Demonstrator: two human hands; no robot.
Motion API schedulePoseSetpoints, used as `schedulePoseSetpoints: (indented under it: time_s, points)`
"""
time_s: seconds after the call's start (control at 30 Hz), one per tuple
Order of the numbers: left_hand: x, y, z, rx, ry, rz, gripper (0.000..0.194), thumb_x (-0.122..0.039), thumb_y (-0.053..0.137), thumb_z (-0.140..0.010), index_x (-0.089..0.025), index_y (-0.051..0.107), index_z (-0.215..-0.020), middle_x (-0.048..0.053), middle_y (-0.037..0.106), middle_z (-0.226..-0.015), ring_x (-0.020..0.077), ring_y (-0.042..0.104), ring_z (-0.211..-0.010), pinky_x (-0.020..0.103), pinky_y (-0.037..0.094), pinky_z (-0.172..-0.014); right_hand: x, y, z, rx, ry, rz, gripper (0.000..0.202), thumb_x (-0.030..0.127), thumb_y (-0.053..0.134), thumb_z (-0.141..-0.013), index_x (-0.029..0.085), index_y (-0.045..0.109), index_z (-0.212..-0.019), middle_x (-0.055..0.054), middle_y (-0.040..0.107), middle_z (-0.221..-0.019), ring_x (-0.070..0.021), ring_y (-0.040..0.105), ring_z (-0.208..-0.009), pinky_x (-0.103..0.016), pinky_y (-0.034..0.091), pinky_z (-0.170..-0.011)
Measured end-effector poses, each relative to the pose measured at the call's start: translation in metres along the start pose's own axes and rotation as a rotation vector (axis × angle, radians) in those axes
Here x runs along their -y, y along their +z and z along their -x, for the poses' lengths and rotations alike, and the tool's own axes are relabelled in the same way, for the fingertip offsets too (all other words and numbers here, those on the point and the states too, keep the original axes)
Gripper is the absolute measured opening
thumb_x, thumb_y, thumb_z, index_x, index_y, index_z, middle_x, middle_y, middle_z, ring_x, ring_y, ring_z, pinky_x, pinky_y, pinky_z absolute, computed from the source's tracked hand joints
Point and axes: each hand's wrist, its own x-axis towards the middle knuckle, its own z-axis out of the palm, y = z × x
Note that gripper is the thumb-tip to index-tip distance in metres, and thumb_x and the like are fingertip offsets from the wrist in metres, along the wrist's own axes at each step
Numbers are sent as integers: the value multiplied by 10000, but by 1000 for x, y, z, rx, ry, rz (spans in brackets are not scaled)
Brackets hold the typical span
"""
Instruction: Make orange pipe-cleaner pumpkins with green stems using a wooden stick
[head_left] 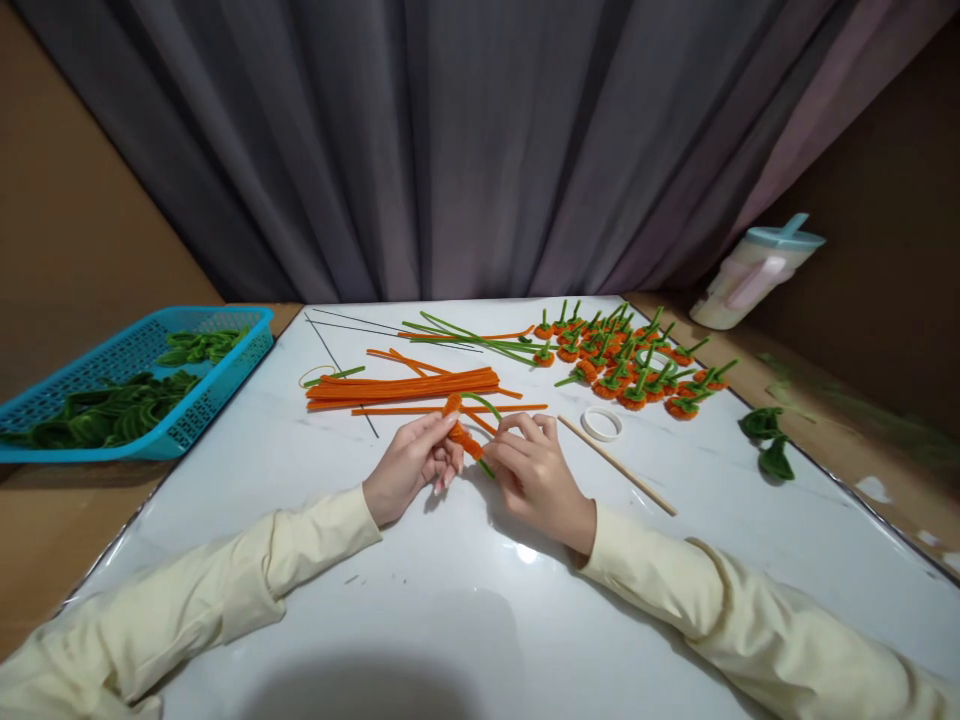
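Between my hands is a small coiled orange pipe cleaner piece (465, 438), held above the white table. My left hand (409, 468) pinches its upper end between thumb and index finger, the other fingers curled. A green pipe cleaner (482, 401) arcs from the orange piece to the fingertips of my right hand (541, 478), which are closed on it. A short green end shows below the orange piece. Just behind my hands lies a bundle of straight orange pipe cleaners (405, 387), with a few loose ones around it.
Several orange pumpkin-like pieces with green stems (615, 360) stand at the back right. Nearby lie a white tape roll (601, 424) and a wooden stick (619, 466). A blue basket (225, 400) holds green leaf shapes at left. Green leaves (775, 460) and a tumbler (754, 275) are at right.
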Motion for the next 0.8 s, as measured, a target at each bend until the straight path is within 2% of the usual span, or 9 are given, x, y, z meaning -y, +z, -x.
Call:
schedulePoseSetpoints:
  time_s: [0.2, 0.8]
  points:
    - [2, 2, -1, -21, 35, 62, 297, -389, 609, -795, -151, 449, -715, 20, 622, -571, 87, 546, -418, 152, 408, -368, -1, 1, 1, 8, 3, -40, 175, 27, 452, -777, 160, 562, -744, -39, 600, -668, -200, 485, -814, -328, 295, -669]
    - [6, 6, 3, -13, -2, 253, 246, -340, 592, -833, -129, 507, -740, 15, 611, -622, 84, 559, -491, 163, 450, -446, 3, 5, 0, -10, 64, -72, 178, 37, 451, -792, 163, 555, -721, -21, 577, -614, -179, 473, -741, -319, 285, -664]
